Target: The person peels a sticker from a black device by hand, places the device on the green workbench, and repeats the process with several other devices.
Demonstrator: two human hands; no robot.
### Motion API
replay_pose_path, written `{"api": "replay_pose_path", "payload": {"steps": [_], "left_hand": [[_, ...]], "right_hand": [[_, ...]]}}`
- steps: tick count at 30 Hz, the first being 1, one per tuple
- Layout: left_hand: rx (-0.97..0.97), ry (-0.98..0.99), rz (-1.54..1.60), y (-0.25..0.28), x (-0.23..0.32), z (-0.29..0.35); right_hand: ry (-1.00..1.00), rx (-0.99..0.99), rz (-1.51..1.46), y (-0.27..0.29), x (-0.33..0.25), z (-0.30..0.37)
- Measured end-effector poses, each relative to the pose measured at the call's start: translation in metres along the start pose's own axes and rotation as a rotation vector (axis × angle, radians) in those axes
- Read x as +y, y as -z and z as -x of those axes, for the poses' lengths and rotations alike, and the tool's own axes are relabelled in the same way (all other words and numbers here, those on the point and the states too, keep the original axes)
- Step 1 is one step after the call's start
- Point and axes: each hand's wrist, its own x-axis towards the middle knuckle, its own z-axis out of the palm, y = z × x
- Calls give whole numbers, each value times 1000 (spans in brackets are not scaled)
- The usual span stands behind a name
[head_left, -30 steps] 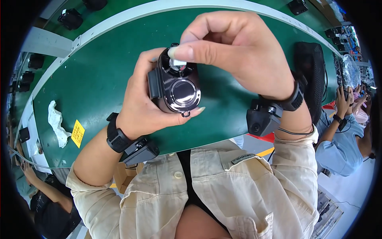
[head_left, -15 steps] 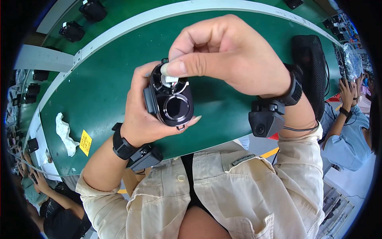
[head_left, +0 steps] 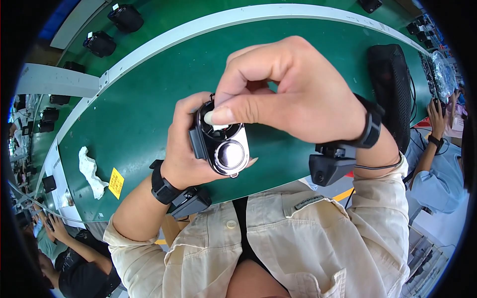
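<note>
My left hand (head_left: 180, 161) is wrapped round a glossy black oval device housing (head_left: 212, 154), held tilted above the green bench. On its nearer half is a round, shiny, metal-rimmed disc (head_left: 230, 155). The farther half is a round open recess, where a small white connector (head_left: 220, 127) shows. My right hand (head_left: 293, 92) reaches over the recess with thumb and index finger pinched together at the white connector. The fingertips and the inside of the recess are partly hidden by the thumb.
On the green bench (head_left: 134, 129) lie a crumpled white tissue (head_left: 90, 171) and a yellow label (head_left: 116, 183) at left, and a black mesh case (head_left: 390, 94) at right. Beyond the white rail (head_left: 238, 16) stand several black devices (head_left: 125, 18). Other people work at both sides.
Both hands and the device have come a little nearer to my body. The disc now reflects bright light. The right thumb and finger are still pinched at the recess.
</note>
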Motion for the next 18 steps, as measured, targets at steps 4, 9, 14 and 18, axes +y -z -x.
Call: {"api": "replay_pose_path", "payload": {"steps": [4, 9, 14, 18], "left_hand": [[-12, -47, -227, 2, 4, -4], [71, 47, -165, 4, 2, -3], [99, -80, -221, 6, 0, -6], [98, -75, -238, 5, 3, -6]], "right_hand": [[154, 133, 325, -7, -1, 6], [439, 458, 397, -23, 22, -6], [-67, 137, -414, -31, 28, -11], [-211, -129, -984, -37, 35, -15]]}}
